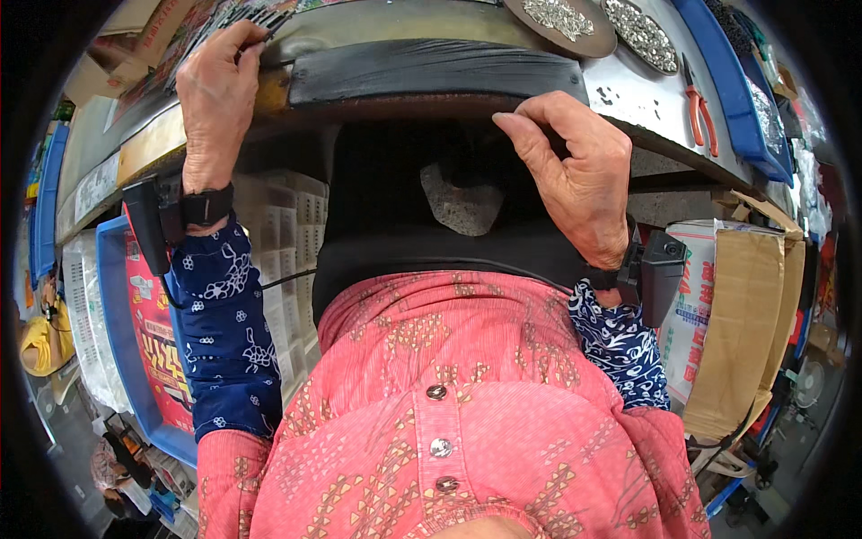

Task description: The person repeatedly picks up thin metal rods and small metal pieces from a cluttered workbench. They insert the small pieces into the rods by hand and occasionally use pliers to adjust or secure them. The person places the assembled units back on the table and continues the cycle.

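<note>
Dark rods (261, 17), slanting lengthwise away rightward, left hand (218, 94) and right hand (579, 171) narrow, any hold unclear

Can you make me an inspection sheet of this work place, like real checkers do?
Surface: bench, black strip along its front edge.
Job's things: thin dark rods at the left hand.
Clutter: silvery pieces in two dishes; red-handled pliers; dark specks.
Hands: left at the rods, right hand by the bench's front edge; grip unclear for both.
Cables: thin black cable beside the left sleeve.
Surroundings: blue crate at left, cardboard at right.
</note>
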### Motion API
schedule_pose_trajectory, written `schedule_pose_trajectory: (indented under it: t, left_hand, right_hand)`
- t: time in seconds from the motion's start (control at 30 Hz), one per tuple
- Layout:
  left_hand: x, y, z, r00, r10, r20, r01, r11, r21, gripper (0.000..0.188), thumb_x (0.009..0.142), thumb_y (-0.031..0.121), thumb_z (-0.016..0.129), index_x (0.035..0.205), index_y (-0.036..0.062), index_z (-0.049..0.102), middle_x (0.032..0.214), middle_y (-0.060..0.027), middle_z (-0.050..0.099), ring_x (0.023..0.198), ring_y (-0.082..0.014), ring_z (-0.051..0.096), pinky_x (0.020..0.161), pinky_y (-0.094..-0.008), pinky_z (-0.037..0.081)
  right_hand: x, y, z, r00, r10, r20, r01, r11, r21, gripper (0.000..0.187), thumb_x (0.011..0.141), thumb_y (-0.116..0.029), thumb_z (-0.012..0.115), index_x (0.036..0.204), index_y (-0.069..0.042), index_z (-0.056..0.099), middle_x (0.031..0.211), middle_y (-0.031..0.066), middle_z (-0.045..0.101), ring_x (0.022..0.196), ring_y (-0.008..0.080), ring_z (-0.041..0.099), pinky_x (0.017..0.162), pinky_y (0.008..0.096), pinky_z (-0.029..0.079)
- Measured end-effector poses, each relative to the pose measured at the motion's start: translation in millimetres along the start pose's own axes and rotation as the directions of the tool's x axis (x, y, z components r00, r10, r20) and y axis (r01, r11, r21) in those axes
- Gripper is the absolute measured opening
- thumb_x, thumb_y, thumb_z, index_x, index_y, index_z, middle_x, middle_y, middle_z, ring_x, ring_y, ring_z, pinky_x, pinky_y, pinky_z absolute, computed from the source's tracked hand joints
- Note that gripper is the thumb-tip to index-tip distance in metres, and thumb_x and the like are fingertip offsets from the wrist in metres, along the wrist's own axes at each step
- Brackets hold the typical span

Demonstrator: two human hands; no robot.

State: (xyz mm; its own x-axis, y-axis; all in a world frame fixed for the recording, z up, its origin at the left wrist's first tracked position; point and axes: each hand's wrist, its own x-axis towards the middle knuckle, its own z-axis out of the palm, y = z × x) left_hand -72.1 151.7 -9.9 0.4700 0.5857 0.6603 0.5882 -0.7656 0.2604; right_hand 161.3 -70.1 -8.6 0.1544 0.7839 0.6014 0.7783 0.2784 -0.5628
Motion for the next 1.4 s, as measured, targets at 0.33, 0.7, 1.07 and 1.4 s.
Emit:
schedule_pose_trajectory:
  t: [0.33, 0.7, 1.07, 1.4]
  left_hand:
    - [-71, 93, -11, 0.992, 0.097, 0.081, -0.074, 0.965, -0.251, 0.011, 0.076, 0.002, 0.072, 0.086, 0.0044, 0.068, 0.075, -0.0087, 0.063, 0.067, -0.0247, 0.061, 0.063, -0.0343, 0.050]
    - [-177, 89, 36, 0.789, 0.259, 0.557, -0.119, 0.954, -0.275, 0.012, 0.076, 0.006, 0.067, 0.086, 0.0067, 0.061, 0.097, -0.0084, 0.062, 0.092, -0.0296, 0.058, 0.076, -0.0397, 0.045]
    - [-177, 98, 27, 0.840, 0.184, 0.510, 0.001, 0.940, -0.341, 0.006, 0.083, 0.006, 0.061, 0.085, 0.0062, 0.055, 0.079, -0.0111, 0.059, 0.079, -0.0321, 0.058, 0.071, -0.0412, 0.047]
    - [-172, 127, -22, 0.561, 0.029, 0.827, 0.431, 0.843, -0.322, 0.009, 0.088, 0.007, 0.057, 0.090, -0.0014, 0.056, 0.079, -0.0214, 0.063, 0.073, -0.0406, 0.063, 0.062, -0.0428, 0.049]
  right_hand:
    - [-11, 7, -10, 1.000, -0.017, -0.005, 0.017, 1.000, -0.002, 0.016, 0.082, -0.012, 0.073, 0.080, 0.000, 0.062, 0.071, 0.0122, 0.058, 0.062, 0.0285, 0.058, 0.055, 0.0343, 0.046]
    - [-22, 9, -20, 1.000, 0.021, -0.012, -0.021, 1.000, 0.012, 0.016, 0.081, -0.011, 0.073, 0.079, -0.001, 0.061, 0.070, 0.0119, 0.057, 0.061, 0.0293, 0.058, 0.053, 0.0354, 0.046]
    - [-29, 11, -33, 0.998, 0.055, -0.036, -0.054, 0.998, 0.025, 0.017, 0.081, -0.012, 0.072, 0.077, -0.002, 0.059, 0.069, 0.0116, 0.057, 0.059, 0.0294, 0.058, 0.051, 0.0363, 0.045]
    - [-32, 19, -43, 0.992, 0.086, -0.090, -0.084, 0.996, 0.026, 0.015, 0.082, -0.009, 0.072, 0.080, 0.001, 0.060, 0.069, 0.0116, 0.058, 0.059, 0.0258, 0.056, 0.053, 0.0329, 0.045]
